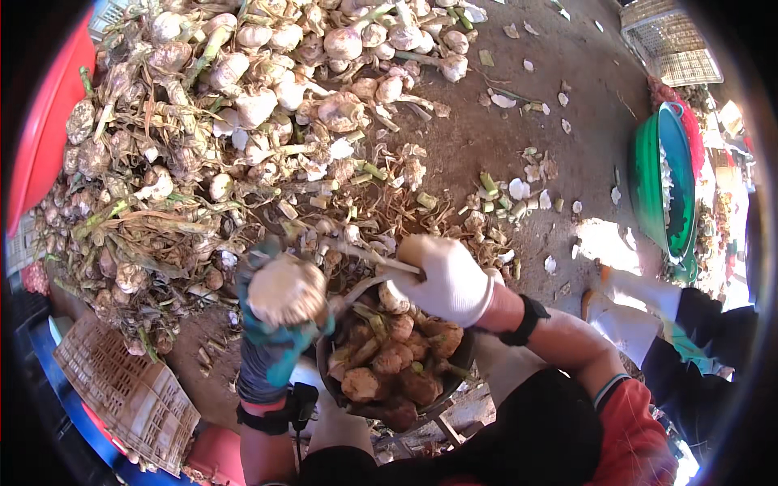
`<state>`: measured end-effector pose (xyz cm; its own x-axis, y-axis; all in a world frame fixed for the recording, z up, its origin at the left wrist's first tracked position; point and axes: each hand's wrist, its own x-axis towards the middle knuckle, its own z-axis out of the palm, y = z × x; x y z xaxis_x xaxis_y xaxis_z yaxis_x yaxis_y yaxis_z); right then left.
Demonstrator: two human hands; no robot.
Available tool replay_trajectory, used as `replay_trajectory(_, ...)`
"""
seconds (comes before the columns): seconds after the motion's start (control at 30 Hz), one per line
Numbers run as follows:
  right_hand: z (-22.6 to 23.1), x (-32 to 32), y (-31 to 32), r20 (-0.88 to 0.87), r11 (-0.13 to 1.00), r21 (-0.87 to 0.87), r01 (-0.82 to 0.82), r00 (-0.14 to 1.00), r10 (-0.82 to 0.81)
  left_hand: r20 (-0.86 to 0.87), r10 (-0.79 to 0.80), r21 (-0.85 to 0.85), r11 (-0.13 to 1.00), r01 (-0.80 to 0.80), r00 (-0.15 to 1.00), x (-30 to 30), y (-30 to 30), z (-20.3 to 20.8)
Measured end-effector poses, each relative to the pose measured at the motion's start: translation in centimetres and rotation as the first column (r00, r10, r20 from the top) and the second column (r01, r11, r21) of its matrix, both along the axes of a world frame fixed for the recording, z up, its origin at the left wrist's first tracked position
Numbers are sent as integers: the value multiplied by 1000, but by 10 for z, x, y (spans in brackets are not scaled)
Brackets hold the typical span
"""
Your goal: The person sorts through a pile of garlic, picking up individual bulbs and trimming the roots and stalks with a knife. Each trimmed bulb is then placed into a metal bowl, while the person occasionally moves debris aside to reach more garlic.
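Note:
My left hand [271,348], in a teal and grey glove, is closed around a large pale garlic bulb [285,290], slightly blurred. My right hand [446,279], in a white knit glove, grips a thin, light-coloured tool, which looks like a knife [377,258]. It points left, above and to the right of the bulb. Below and between the hands, a dark round bowl [465,356] sits between my knees, filled with garlic bulbs [394,358] that have short cut stalks.
A big heap of garlic [243,105] covers the ground ahead and left. A red tub [53,121] and wicker basket [121,381] stand left. To the right are a green basin [648,178], another basket [673,49] and a person's legs [632,316]. Trimmings [519,190] litter the floor.

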<state>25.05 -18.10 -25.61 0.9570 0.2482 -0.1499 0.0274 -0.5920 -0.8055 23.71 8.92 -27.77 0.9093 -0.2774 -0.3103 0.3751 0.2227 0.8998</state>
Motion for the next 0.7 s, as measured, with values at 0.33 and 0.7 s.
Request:
replay_trajectory(0.33, 10, -8, 23, -71, 994, -49, -98, 993, 95, -148, 344, 21, 938, -345, 927, 10, 0, -18)
replay_trajectory(0.7, -20, 10, -23, -244, 993, -95, 75, 965, -96, 50, -735, 104, 677, 729, 676, -1, -34, 80)
